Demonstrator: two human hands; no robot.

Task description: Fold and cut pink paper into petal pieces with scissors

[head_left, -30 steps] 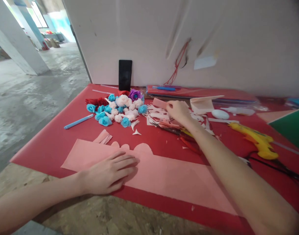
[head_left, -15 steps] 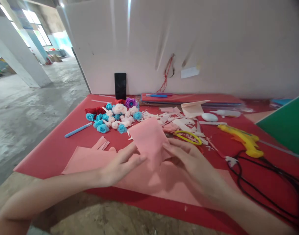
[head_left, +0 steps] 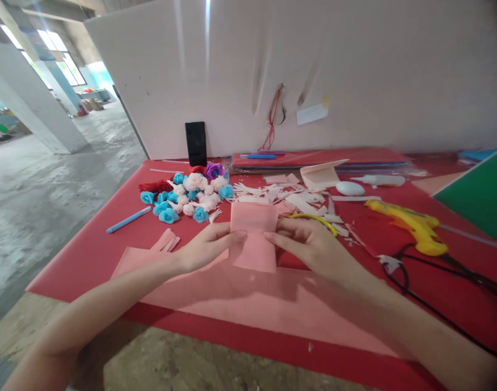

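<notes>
A folded piece of pink paper (head_left: 253, 244) is held up between my two hands, just above the table. My left hand (head_left: 207, 245) pinches its left edge, thumb on the near face. On the opposite edge, my right hand (head_left: 309, 244) grips it the same way, with the other fingers curled behind. Below lies a larger pink paper sheet (head_left: 215, 296) spread along the front of the red-covered table (head_left: 85, 244). A few small pink strips (head_left: 165, 240) rest on the sheet's left part. Yellow scissor handles (head_left: 319, 221) show partly behind my right hand.
Blue, white, red and purple paper flowers (head_left: 191, 195) cluster beyond my left hand, near a blue pen (head_left: 129, 219). White paper scraps (head_left: 291, 198) lie behind the pink piece. A yellow glue gun (head_left: 411, 225) with a black cord sits right. A phone (head_left: 196, 143) leans on the back panel.
The pink paper has turned from tilted to nearly upright and square to me. My right hand has shifted to its right edge, and my left fingers have closed on the left edge.
</notes>
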